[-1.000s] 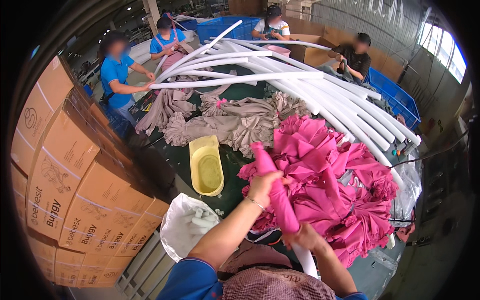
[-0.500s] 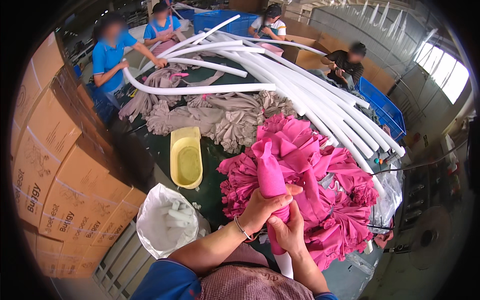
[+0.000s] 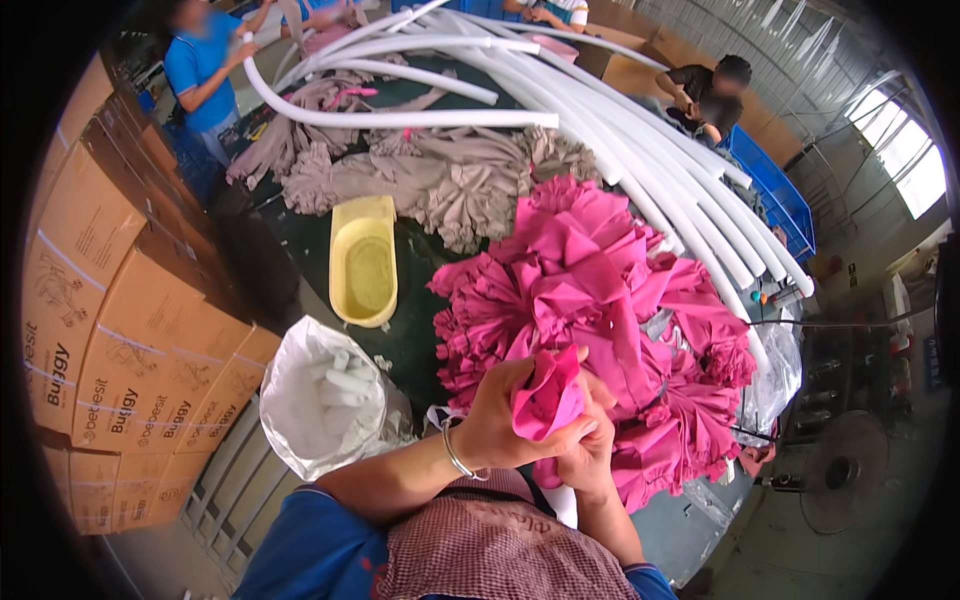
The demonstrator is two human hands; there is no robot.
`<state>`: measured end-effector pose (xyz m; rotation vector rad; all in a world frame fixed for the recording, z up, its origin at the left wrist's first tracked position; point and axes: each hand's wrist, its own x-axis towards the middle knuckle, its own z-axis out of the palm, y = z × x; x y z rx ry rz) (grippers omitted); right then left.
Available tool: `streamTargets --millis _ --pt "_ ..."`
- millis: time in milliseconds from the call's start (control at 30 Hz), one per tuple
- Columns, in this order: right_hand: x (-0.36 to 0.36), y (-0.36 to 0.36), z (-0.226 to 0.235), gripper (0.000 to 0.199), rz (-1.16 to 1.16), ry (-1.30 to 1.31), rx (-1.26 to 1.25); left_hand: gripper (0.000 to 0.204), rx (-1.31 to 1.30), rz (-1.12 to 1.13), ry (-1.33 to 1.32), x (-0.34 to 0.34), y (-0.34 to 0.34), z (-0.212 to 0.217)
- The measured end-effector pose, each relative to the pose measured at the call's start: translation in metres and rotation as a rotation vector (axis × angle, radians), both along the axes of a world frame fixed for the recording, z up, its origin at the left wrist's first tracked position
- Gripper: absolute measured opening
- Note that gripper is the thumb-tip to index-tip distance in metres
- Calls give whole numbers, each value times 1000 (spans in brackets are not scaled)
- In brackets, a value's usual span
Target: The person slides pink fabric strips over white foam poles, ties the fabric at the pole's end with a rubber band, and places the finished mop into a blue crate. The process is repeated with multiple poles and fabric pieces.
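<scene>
In front of my body, a pink fabric sleeve (image 3: pixel 546 400) is bunched up, its loose open end facing toward me. My left hand (image 3: pixel 497 420) wraps round it from the left, with a silver bangle on that wrist. From the right, my right hand (image 3: pixel 588 440) is closed on the same sleeve, its fingers against those of my left. Below the hands, a short length of white foam tube (image 3: pixel 562 505) shows; its upper part is hidden by fabric and hands. Just beyond lies a big heap of pink fabric sleeves (image 3: pixel 590 270).
Long white foam tubes (image 3: pixel 640 130) lie across the table behind grey-brown fabric (image 3: pixel 400 185). A yellow tub (image 3: pixel 362 262) and a white bag of short tube pieces (image 3: pixel 330 410) are at left, near stacked cartons (image 3: pixel 120 340). Several co-workers, one in blue (image 3: pixel 200 70), stand or sit around the far side.
The sleeve's upper part stood up and away from me; now it is gathered between my hands with its end toward me. My view has tilted lower. The blue-shirted co-worker's hands have risen.
</scene>
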<state>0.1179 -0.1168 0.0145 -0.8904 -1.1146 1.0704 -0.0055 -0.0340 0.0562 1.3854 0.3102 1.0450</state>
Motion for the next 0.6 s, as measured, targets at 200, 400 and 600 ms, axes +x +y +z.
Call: streamTargets --millis 200,400,600 --pt "4 8 -2 70 63 -48 5 20 167 -10 -17 8 13 -19" --pt "8 21 -13 56 -34 -231 -36 40 -180 -89 -45 3 20 -29" --pt "-1 31 -4 38 75 101 -124 19 -282 -12 -90 2 20 -27"
